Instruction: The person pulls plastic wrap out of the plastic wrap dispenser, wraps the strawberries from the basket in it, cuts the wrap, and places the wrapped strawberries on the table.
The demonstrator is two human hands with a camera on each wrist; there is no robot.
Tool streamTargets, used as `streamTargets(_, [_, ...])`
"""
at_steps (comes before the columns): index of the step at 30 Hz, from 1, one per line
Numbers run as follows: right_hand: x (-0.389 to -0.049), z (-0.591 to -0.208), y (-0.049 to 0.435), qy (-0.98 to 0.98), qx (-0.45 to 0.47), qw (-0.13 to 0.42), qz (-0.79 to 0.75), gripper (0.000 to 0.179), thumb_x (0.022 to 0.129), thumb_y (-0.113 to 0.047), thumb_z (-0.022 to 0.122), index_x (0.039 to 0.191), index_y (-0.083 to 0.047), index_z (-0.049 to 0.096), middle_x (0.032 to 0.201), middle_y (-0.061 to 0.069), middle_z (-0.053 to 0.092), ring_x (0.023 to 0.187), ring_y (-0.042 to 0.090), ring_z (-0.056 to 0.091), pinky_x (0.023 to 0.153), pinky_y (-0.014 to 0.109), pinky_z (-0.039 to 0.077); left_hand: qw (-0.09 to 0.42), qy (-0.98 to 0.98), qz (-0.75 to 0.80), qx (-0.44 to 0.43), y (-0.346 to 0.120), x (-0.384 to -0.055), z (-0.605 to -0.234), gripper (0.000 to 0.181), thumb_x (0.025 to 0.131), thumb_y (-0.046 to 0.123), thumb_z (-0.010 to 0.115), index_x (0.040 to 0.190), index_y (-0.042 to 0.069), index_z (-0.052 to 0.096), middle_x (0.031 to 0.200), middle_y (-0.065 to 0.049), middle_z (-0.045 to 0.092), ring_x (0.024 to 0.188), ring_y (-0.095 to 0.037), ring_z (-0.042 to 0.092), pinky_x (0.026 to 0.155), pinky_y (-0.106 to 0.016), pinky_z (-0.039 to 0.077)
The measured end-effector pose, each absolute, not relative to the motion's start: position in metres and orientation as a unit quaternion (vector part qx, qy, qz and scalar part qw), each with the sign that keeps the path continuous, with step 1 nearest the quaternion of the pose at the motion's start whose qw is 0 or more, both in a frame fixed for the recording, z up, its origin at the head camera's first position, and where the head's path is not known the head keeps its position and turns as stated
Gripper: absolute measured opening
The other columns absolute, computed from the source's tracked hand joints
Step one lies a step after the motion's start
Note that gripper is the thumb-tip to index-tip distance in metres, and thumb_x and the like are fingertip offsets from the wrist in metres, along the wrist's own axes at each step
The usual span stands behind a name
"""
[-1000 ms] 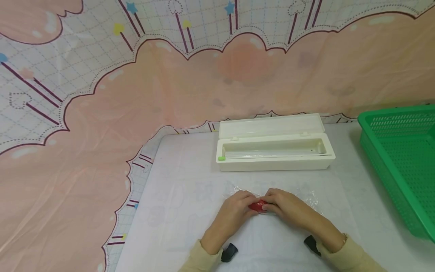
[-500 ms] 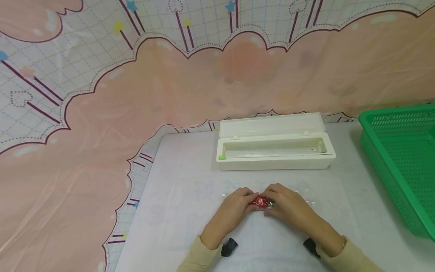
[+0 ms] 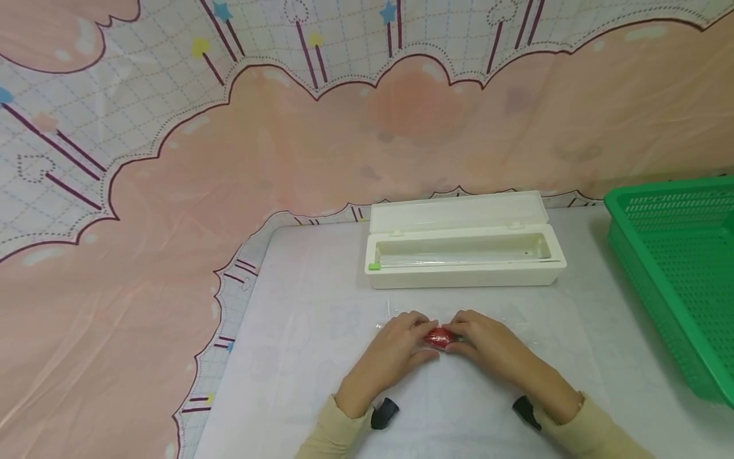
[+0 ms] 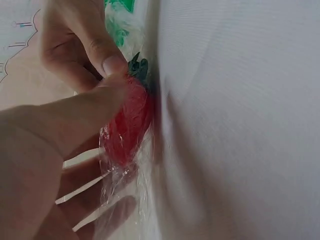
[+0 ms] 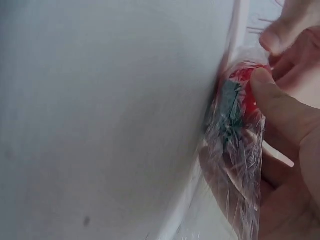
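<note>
A red strawberry (image 3: 439, 338) with green leaves, wrapped in clear plastic film (image 5: 245, 175), lies between the two hands low over the white table. The left hand (image 3: 392, 347) grips its left side; in the left wrist view the thumb (image 4: 95, 107) crosses the fruit while the other fingers spread behind the film. From the right, the right hand (image 3: 487, 344) pinches the leafy end, its thumb (image 5: 265, 82) pressed on the wrapped fruit. Loose film trails past both ends of the strawberry. In the head view most of the leaves are hidden by the right fingers.
Behind the hands stands a long white cling film box (image 3: 464, 277), lid (image 3: 459, 213) raised, with a small green slider (image 3: 374, 266) on its front edge. A green plastic basket (image 3: 648, 287) is at the right. A patterned pink cloth (image 3: 321, 166) hangs behind the table (image 3: 287, 357).
The strawberry has turned between the fingers: green leaves showed beside the right hand half a second ago and are now mostly covered. Both hands have moved slightly away from the body since the first frame.
</note>
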State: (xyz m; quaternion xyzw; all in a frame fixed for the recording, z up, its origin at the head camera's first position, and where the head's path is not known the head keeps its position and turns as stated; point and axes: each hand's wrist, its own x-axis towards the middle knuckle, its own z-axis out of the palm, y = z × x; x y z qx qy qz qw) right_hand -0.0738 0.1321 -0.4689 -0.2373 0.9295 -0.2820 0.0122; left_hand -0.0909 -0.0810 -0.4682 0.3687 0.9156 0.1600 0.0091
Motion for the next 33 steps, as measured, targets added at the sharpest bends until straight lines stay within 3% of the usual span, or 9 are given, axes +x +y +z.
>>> streamTargets(8, [-0.076,-0.471,0.137,0.922,-0.258,0.020,-0.287,0.016,0.093,-0.024,0.069,0.103,-0.012,0.075,0.097,-0.010,0.062,0.091,0.008,0.059,0.078,0.031,0.054,-0.025,0.916,0.129,0.378,-0.074,-0.095,-0.470,0.033,0.086,0.030,0.078,0.115,0.015,0.073,0.107,0.005,0.069,0.101,-0.011,0.061,0.088,-0.024,0.049])
streamTargets(12, [-0.077,-0.473,0.137,0.921,-0.261,0.016,-0.288,0.016,0.095,-0.026,0.066,0.102,-0.014,0.075,0.097,-0.010,0.062,0.092,0.008,0.059,0.079,0.033,0.055,-0.011,0.920,0.121,0.373,-0.073,-0.099,-0.470,0.031,0.087,0.032,0.076,0.112,0.015,0.074,0.104,0.004,0.072,0.096,-0.011,0.063,0.084,-0.024,0.050])
streamTargets(17, [-0.078,-0.475,0.137,0.921,-0.251,0.029,-0.296,0.020,0.090,-0.030,0.072,0.102,-0.014,0.074,0.098,-0.009,0.063,0.091,0.007,0.058,0.080,0.033,0.055,0.027,0.919,0.137,0.368,-0.074,-0.103,-0.469,0.032,0.089,0.032,0.072,0.116,0.015,0.073,0.103,0.004,0.073,0.092,-0.010,0.064,0.083,-0.024,0.051])
streamTargets(24, [-0.080,-0.474,0.138,0.917,-0.262,0.024,-0.300,0.020,0.087,-0.023,0.076,0.104,-0.012,0.074,0.097,-0.010,0.063,0.091,0.007,0.058,0.079,0.031,0.055,0.055,0.914,0.198,0.350,-0.076,-0.107,-0.470,0.030,0.089,0.032,0.072,0.116,0.019,0.069,0.100,0.010,0.073,0.088,-0.004,0.063,0.084,-0.024,0.050])
streamTargets(33, [-0.083,-0.475,0.137,0.925,-0.251,0.011,-0.284,0.025,0.088,-0.022,0.075,0.111,-0.012,0.073,0.094,-0.011,0.061,0.087,0.004,0.055,0.077,0.030,0.053,0.030,0.920,0.171,0.351,-0.077,-0.106,-0.468,0.030,0.093,0.038,0.066,0.116,0.020,0.074,0.102,0.005,0.067,0.091,-0.010,0.062,0.083,-0.026,0.051])
